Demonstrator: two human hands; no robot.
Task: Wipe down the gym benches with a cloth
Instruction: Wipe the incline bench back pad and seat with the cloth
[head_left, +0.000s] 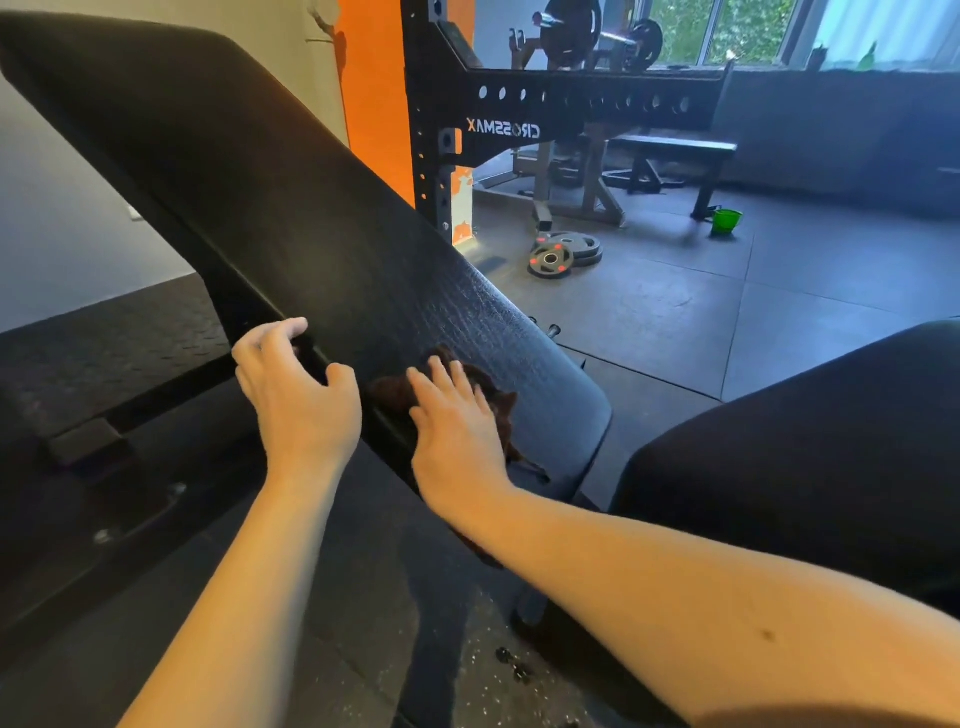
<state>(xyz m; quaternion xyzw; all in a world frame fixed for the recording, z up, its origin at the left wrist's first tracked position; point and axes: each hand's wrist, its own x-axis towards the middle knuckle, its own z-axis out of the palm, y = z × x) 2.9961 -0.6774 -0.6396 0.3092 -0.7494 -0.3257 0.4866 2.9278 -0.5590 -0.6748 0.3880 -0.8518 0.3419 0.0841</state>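
Observation:
A black padded bench back (270, 208) slopes up from the lower middle to the upper left. Near its lower end lies a dark brown cloth (498, 405), flat on the pad. My right hand (457, 431) presses on the cloth with straight, spread fingers. My left hand (296, 389) grips the pad's left edge, thumb on top and fingers curled round the side. A second black pad (810, 457) sits at the right. Another flat bench (675, 148) stands far back under the rack.
A black rack (519, 109) marked CROSSMAX and an orange pillar (374, 93) stand behind the bench. Weight plates (563, 254) lie on the rubber floor, and a green bucket (727, 221) sits near the far bench. Windows line the back right wall.

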